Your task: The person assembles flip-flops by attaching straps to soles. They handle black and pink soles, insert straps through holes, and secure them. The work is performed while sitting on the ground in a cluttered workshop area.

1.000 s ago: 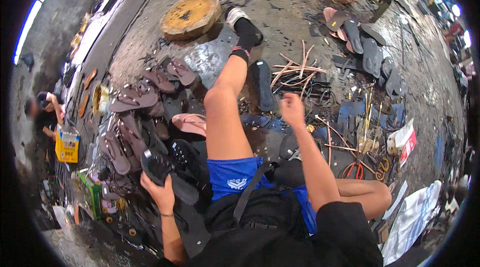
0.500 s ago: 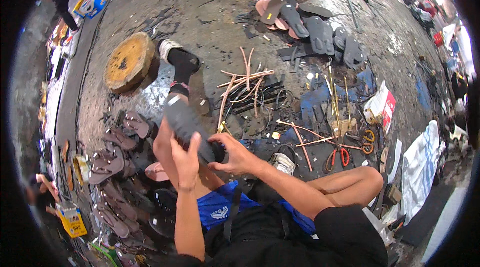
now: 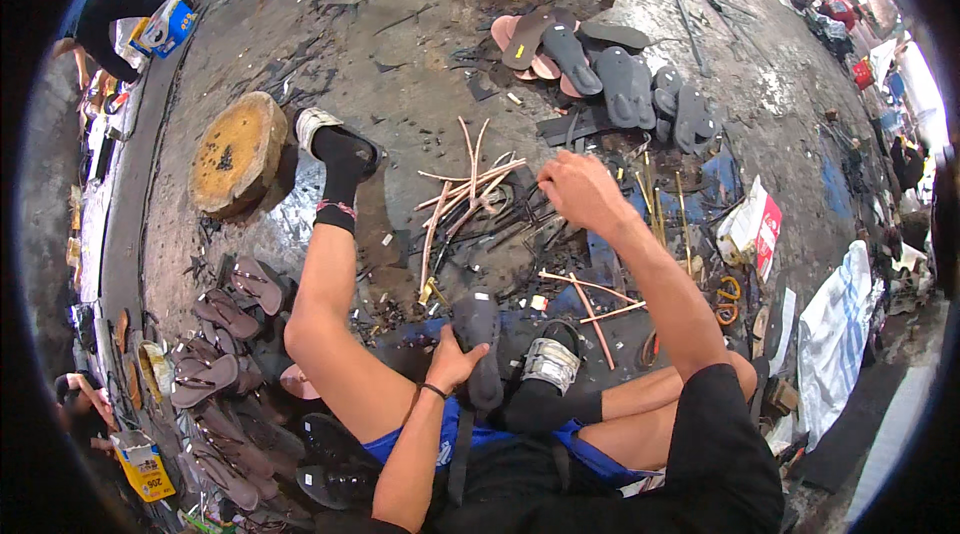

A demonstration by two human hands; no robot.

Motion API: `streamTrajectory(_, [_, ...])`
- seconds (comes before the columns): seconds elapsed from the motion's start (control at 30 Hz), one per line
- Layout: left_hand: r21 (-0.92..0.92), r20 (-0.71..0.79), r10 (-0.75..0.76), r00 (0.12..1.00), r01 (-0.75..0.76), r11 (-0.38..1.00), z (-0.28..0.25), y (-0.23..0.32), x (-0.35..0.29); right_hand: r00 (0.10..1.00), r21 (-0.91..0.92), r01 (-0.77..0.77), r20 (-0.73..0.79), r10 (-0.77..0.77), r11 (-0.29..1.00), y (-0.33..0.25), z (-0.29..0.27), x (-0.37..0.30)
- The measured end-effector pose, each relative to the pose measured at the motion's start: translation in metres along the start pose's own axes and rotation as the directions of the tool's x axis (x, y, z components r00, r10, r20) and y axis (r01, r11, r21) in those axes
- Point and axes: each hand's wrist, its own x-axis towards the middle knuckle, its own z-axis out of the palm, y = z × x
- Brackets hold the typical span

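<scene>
My left hand [image 3: 452, 362] is closed around a dark grey sandal sole [image 3: 477, 319], which it holds over my lap with the long side pointing away from me. My right hand [image 3: 585, 192] reaches out ahead, palm down, over the right end of a pile of thin strips. Its fingers are loosely bent and apart, with nothing visible in them; the thumb side is hidden. Beneath and beside them lie thin black strips [image 3: 525, 219] and several pale pink strips [image 3: 470, 186].
Grey and pink soles [image 3: 625, 84] are heaped at the far right. A round wooden block [image 3: 237, 154] stands left of my outstretched foot. Finished sandals [image 3: 205, 374] pile up at the left. Yellow-handled scissors [image 3: 727, 304] and a white cloth [image 3: 840, 334] lie to the right.
My right hand has let go of the sole and moved forward to the strips. My left hand has brought the sole down toward my lap. My view has shifted slightly.
</scene>
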Motion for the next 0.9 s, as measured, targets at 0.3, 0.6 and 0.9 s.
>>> streamTrajectory(0.3, [-0.876,0.138,0.439,0.888,-0.098,0.472,-0.018,0.111,-0.032,0.907,0.541,-0.041,-0.333,0.259,0.84,-0.069,-0.09,-0.1])
streamTrajectory(0.6, [-0.84,-0.051,0.38,0.924,-0.246,0.483,-0.043,0.13,-0.07,0.801,0.357,-0.191,-0.482,0.356,0.914,-0.171,-0.073,-0.186])
streamTrajectory(0.9, [-0.701,-0.09,0.361,0.928,-0.316,0.639,-0.054,0.118,-0.099,0.868,0.964,-0.21,0.262,0.422,-0.165,-0.162,-0.002,-0.177])
